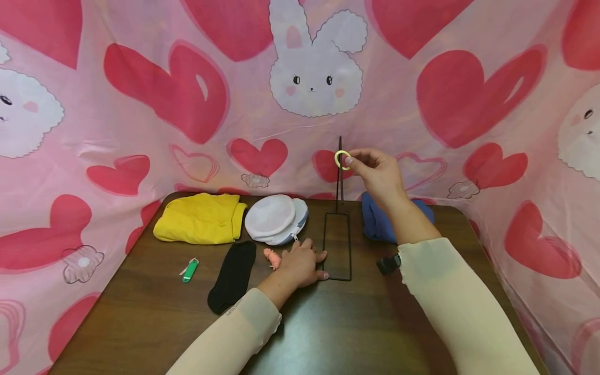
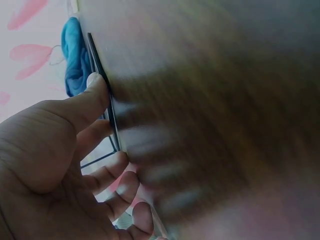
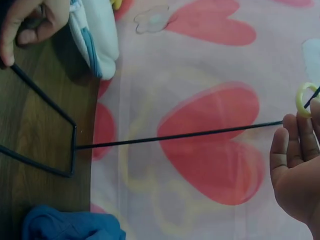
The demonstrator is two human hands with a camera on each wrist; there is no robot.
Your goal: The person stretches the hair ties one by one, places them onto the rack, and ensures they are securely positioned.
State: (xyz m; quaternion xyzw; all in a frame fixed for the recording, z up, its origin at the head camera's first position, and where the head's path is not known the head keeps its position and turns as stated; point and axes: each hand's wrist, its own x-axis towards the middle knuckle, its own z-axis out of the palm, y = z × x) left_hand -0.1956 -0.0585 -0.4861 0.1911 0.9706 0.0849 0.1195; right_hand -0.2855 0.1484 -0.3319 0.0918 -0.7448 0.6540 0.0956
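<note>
A pale yellow ring [image 1: 342, 160] is pinched between the thumb and fingers of my right hand [image 1: 382, 174], near the top of a black metal stand's upright rod [image 3: 200, 134]. The rod shows through the ring's hole in the right wrist view. My left hand [image 1: 298, 264] lies low over the table, its thumb and forefinger touching the left bar of the stand's rectangular base [image 1: 350, 250]. In the left wrist view, the thumb [image 2: 95, 97] rests on that bar and the other fingers are spread and slightly bent. A coral-coloured figurine [image 1: 272, 258] lies beside the left hand.
On the brown table [image 1: 154, 323] are a folded yellow cloth [image 1: 199, 219], a white zippered pouch [image 1: 271, 217], a black sock [image 1: 233, 276] and a green nail clipper [image 1: 189, 271]. A blue cloth [image 1: 375, 221] and a black strap-like object [image 1: 387, 264] lie right of the stand.
</note>
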